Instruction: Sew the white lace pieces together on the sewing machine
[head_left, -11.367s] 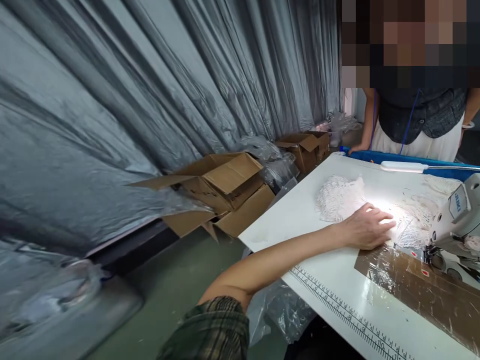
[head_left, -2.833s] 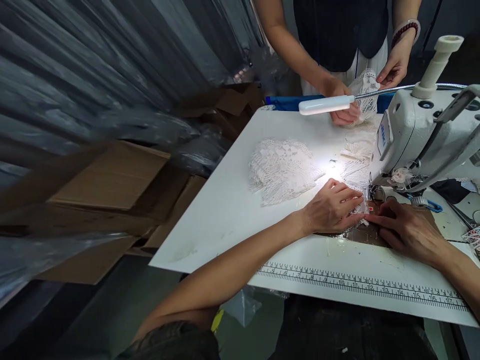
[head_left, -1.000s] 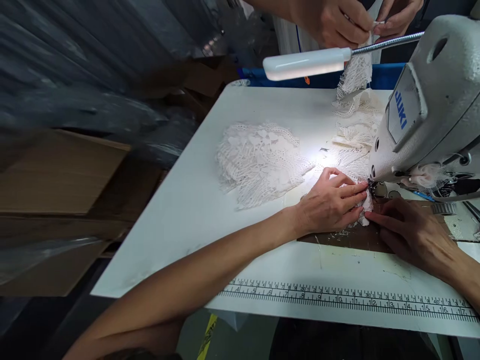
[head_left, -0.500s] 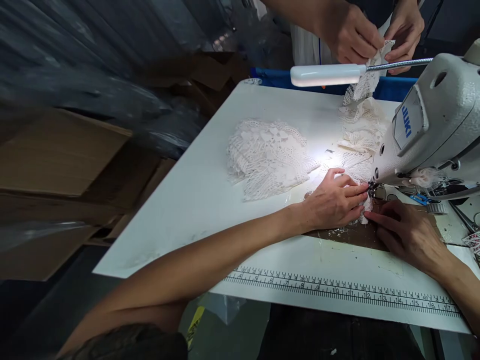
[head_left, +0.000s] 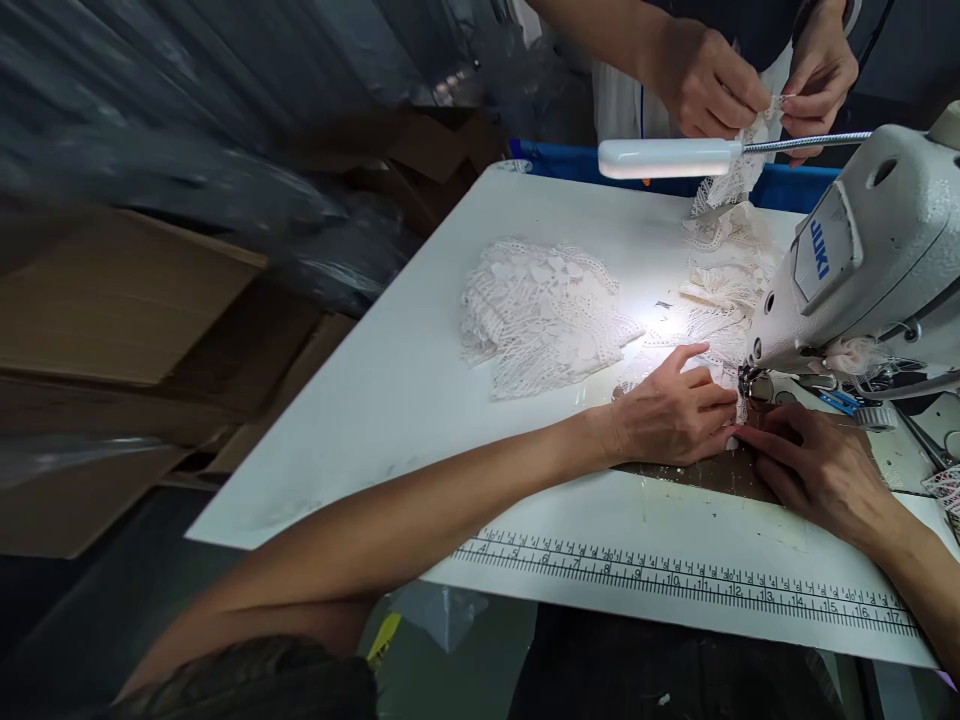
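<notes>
At the sewing machine's needle area, a narrow strip of white lace lies beneath the presser foot. My left hand rests just left of the foot, its fingers bent together on the lace and one digit raised toward the lace pile behind. From the right, my right hand reaches the lace's near end with the index finger stretched out and the other fingers curled under. Its fingertips meet those of my left hand there. The exact grip under the fingertips is partly hidden.
A white sewing machine stands at right, with a lamp behind it. Bunched lace lies on the white table. Across the table, a person's hands hold lace leading to the machine. Blue-handled snips lie at right.
My left hand's fingers have drawn together and slid slightly toward me along the lace. My right hand stays almost in place. The other person's hands have shifted on their lace.
</notes>
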